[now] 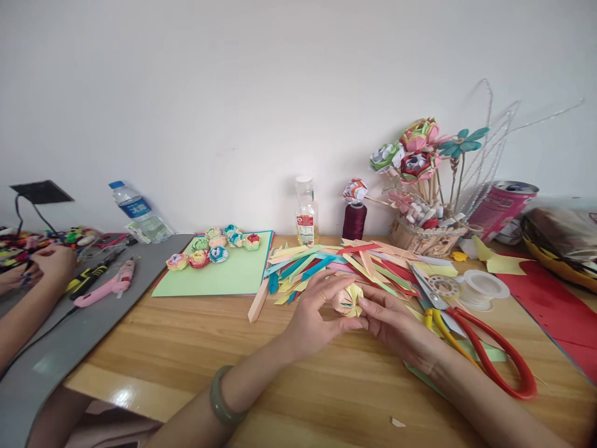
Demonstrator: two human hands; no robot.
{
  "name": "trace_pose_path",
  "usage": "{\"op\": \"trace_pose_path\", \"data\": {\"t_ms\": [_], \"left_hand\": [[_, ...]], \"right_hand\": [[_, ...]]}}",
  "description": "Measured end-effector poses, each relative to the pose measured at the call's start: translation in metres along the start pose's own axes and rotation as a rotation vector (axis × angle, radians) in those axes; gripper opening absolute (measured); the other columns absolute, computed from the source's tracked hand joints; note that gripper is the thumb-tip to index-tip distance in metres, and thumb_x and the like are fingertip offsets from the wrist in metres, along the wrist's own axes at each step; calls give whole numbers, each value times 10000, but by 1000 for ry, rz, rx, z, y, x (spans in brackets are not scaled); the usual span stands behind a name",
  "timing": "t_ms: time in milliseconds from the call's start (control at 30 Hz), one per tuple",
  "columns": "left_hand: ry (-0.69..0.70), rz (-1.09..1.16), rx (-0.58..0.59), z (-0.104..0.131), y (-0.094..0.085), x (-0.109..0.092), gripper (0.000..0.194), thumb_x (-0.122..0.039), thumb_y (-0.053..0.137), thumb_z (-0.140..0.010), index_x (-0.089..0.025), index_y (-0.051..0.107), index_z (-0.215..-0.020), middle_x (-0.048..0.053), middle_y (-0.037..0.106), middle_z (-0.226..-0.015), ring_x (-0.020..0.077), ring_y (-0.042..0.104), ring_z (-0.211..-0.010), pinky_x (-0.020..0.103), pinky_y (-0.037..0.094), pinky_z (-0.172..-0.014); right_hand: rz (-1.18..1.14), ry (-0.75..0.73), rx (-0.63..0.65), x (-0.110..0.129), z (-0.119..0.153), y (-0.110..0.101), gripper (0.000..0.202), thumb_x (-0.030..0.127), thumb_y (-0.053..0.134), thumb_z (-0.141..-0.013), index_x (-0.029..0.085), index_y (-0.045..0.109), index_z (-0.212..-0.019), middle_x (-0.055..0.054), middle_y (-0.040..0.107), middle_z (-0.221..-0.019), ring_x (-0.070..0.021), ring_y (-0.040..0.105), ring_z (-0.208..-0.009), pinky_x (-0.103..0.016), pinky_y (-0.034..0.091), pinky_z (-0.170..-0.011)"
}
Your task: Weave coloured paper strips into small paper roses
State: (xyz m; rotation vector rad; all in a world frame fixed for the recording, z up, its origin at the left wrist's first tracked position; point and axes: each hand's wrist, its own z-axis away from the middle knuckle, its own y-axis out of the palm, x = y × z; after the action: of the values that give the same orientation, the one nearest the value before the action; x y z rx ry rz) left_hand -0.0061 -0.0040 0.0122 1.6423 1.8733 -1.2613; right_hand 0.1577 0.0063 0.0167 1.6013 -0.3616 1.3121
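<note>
A small yellow folded-paper flower [349, 300] is held up over the wooden table [289, 386], its folds meeting at a centre with bits of green. My left hand [310, 317] curls round its left side, thumb beneath and fingers over the top. On the right side, the fingers and thumb of my right hand [389, 320] press against it. Just behind both hands lies a loose pile of coloured paper strips [326, 264]. Several finished paper flowers [199, 258] sit on a light green sheet [214, 284] at the left.
Red-and-yellow scissors [494, 354] and tape spools [482, 289] lie near my right forearm. A clear bottle [305, 214], purple thread [354, 221] and flower basket [422, 233] stand by the wall. At far left, another person's hands [53, 264] work near a pink glue gun [107, 286].
</note>
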Motion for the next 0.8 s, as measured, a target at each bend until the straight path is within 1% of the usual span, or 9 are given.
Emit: {"op": "trace_pose_path", "data": {"t_ms": [67,133,233,367,433,533,667,800], "left_hand": [[12,32,-28,1,-1,-2,497,-325,616,-745,-254,488,-1219,82,528,-1230,236,398,-1201,431,312,-1017],[-4,44,-110,2,-2,-4,408,-271,573,-780,-256,513,-1183,77,522,-1200,224,433,-1155,424,325,-999],[-38,12,-213,3,-3,-5,283,-218,578,-770,-243,596,-1051,65,542,-1033,206,496,-1025,396,383,-920],[-35,-22,-275,3,-2,-2,173,-193,591,-758,-224,641,-921,43,547,-882,178,520,-893,352,415,-834],[-36,-25,-295,3,-1,-2,136,-186,590,-758,-218,646,-878,34,557,-839,167,521,-851,337,419,-806],[-56,-19,-299,2,-1,-3,112,-180,598,-747,-211,645,-845,32,565,-813,170,519,-840,334,418,-798],[-142,58,-286,2,0,-4,76,-194,595,-743,-206,624,-813,38,570,-840,179,526,-869,342,416,-828],[-226,128,-290,3,2,-4,57,-205,594,-735,-195,599,-791,42,558,-837,184,524,-878,344,418,-835]], "right_hand": [[31,-43,-47,1,0,0,377,318,669,-739,240,591,-1099,-67,610,-1132,-218,543,-1067,-339,442,-876],[77,-99,-93,2,0,1,396,326,702,-699,248,590,-1071,-57,607,-1130,-225,524,-1084,-351,415,-904],[156,-163,-145,2,-2,1,391,335,734,-651,249,586,-1002,-43,601,-1103,-228,510,-1074,-350,402,-898],[247,-199,-137,0,-3,1,325,332,731,-650,233,570,-914,-27,600,-987,-206,527,-987,-327,419,-847],[281,-202,-119,-2,-4,1,317,330,727,-653,227,553,-897,-26,596,-956,-198,537,-949,-321,425,-828],[305,-205,-121,-3,-5,2,343,336,734,-639,220,528,-887,-32,585,-945,-194,539,-915,-318,438,-797],[292,-211,-124,-4,-5,4,363,318,745,-628,237,501,-883,-13,569,-904,-178,540,-876,-295,448,-743],[281,-235,-91,-7,-7,1,378,287,753,-625,240,478,-881,-14,570,-901,-175,553,-855,-289,454,-712]]}}
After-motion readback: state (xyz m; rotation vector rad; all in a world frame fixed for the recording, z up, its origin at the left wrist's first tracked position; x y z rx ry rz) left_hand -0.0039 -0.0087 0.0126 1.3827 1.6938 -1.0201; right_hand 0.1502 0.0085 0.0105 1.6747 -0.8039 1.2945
